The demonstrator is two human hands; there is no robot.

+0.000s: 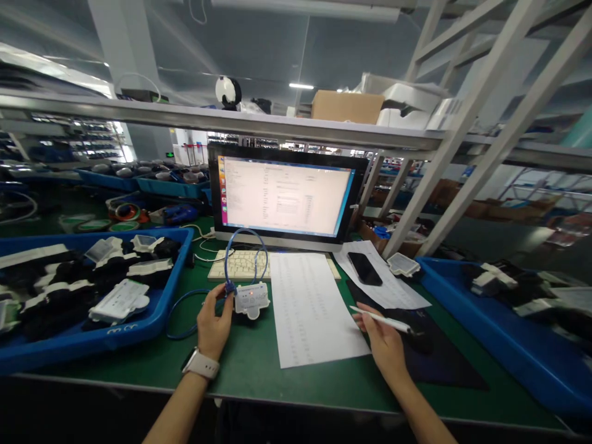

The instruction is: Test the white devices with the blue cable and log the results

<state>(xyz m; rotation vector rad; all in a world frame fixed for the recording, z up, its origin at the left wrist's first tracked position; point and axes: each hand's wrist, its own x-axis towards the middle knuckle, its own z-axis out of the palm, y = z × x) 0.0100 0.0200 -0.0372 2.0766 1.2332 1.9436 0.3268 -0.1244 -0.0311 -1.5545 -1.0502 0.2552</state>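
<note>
My left hand (216,317), with a watch on its wrist, pinches the plug end of a blue cable (226,262) at the left side of a small white module (252,300). A small reddish light shows on the module, which lies on the green table (250,370). The cable loops up in front of the keyboard (240,265). Between the fingers of my right hand (382,342) is a white pen (386,320), its tip pointing left over the right edge of a printed paper sheet (305,308).
A lit monitor (287,197) stands behind the keyboard. Blue bins (152,324) of white and black parts flank the work area, one more bin (485,333) on the right. A phone (365,269) rests on papers above a dark mat (444,357). A metal shelf (277,123) runs overhead.
</note>
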